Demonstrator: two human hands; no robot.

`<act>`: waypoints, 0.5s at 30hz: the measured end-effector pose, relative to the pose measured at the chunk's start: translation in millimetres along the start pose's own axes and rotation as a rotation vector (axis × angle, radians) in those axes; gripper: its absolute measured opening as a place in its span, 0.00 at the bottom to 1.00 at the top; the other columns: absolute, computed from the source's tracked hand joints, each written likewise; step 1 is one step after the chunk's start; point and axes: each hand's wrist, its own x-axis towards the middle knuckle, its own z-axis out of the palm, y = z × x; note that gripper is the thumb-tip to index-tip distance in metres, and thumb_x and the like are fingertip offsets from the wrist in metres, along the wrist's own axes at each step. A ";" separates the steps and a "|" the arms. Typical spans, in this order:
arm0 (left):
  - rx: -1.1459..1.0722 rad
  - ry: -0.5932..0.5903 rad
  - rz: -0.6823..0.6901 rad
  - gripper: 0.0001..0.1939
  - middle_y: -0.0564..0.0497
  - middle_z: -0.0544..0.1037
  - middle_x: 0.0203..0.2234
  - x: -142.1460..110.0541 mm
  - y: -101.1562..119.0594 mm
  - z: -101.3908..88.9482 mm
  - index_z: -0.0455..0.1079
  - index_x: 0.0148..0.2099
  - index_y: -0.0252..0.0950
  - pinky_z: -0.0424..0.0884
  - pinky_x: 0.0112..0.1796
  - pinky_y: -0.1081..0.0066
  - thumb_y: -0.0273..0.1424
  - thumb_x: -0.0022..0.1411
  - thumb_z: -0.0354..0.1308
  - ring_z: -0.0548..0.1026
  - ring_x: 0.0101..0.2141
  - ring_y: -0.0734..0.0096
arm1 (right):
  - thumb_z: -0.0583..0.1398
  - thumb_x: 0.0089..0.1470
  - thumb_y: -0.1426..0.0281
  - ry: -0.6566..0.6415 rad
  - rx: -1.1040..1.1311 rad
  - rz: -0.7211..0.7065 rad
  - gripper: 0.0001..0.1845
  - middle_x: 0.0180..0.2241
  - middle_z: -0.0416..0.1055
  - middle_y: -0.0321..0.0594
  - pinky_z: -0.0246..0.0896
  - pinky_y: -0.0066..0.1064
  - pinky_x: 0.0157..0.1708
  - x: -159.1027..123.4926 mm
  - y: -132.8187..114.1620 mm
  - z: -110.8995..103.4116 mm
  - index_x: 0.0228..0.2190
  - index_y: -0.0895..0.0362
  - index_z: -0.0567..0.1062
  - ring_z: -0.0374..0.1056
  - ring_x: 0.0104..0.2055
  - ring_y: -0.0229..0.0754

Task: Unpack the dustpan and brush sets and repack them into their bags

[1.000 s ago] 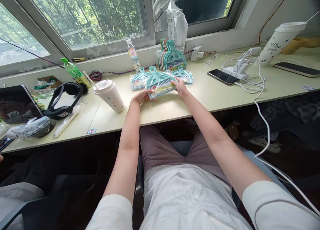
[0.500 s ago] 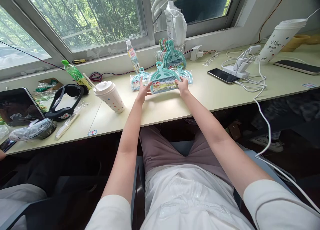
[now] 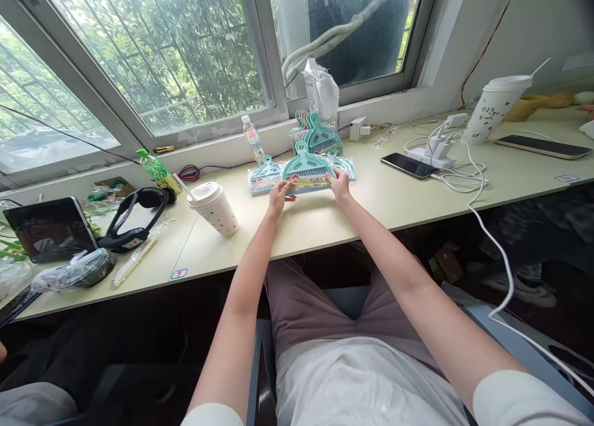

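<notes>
A teal dustpan-and-brush set (image 3: 307, 166) in clear packaging stands tilted back on the table, its handle up and a printed label along its lower part. My left hand (image 3: 279, 198) closes on its lower left corner, fingers bent over the label. At the right edge, my right hand (image 3: 339, 185) pinches it between thumb and fingers. Behind it to the left lies a similar teal set (image 3: 265, 175), and another set (image 3: 342, 165) shows partly behind my right hand. Farther back, several dustpan sets (image 3: 320, 135) stand in a row, teal in front and other colours behind.
A lidded paper cup (image 3: 216, 209) stands left of my left hand. Behind are a drink bottle (image 3: 253, 140) and a white bag (image 3: 321, 92). To the right lie a phone (image 3: 408, 165) and a power strip (image 3: 432, 155) with cables. Headphones (image 3: 134, 219) and a tablet (image 3: 51, 231) are at left.
My left hand's fingers, spread and pointing up before, are now bent over the set's lower corner. My right hand keeps its hold. The camera view has tilted upward.
</notes>
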 end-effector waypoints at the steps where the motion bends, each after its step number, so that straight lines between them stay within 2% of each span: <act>1: -0.016 0.018 -0.003 0.10 0.50 0.78 0.41 -1.2 0.6 0.6 0.71 0.42 0.37 0.76 0.28 0.76 0.36 0.61 0.64 0.75 0.27 0.79 | 0.61 0.56 0.56 0.028 0.017 0.019 0.25 0.42 0.79 0.48 0.69 0.47 0.52 -0.6 -1.4 0.3 0.49 0.57 0.79 0.73 0.47 0.50; 4: -0.035 0.099 0.027 0.24 0.53 0.79 0.40 -6.6 3.5 1.4 0.62 0.56 0.45 0.73 0.26 0.78 0.32 0.59 0.63 0.75 0.25 0.79 | 0.62 0.55 0.58 0.081 0.081 0.067 0.24 0.46 0.79 0.50 0.68 0.47 0.55 -0.6 -2.0 1.5 0.50 0.57 0.79 0.73 0.51 0.52; 7: -0.026 0.194 0.047 0.35 0.56 0.79 0.36 -9.4 6.4 -0.1 0.53 0.63 0.48 0.67 0.24 0.80 0.30 0.58 0.63 0.74 0.23 0.80 | 0.62 0.56 0.60 0.069 0.135 0.100 0.25 0.50 0.77 0.52 0.67 0.46 0.57 0.2 0.9 4.2 0.51 0.59 0.78 0.72 0.54 0.51; 11: -0.057 0.268 0.004 0.36 0.58 0.77 0.33 -4.4 4.1 -3.9 0.51 0.64 0.48 0.66 0.27 0.80 0.30 0.58 0.63 0.74 0.26 0.79 | 0.61 0.57 0.58 0.023 0.161 0.087 0.27 0.51 0.77 0.54 0.67 0.44 0.58 0.2 4.9 7.5 0.53 0.61 0.76 0.73 0.53 0.50; 15: -0.074 0.267 -0.046 0.35 0.55 0.78 0.35 3.7 -4.7 -7.8 0.55 0.63 0.45 0.70 0.34 0.77 0.32 0.58 0.66 0.78 0.36 0.73 | 0.61 0.58 0.52 0.006 0.132 0.081 0.33 0.53 0.76 0.54 0.68 0.44 0.56 0.2 6.8 7.6 0.57 0.60 0.75 0.72 0.53 0.50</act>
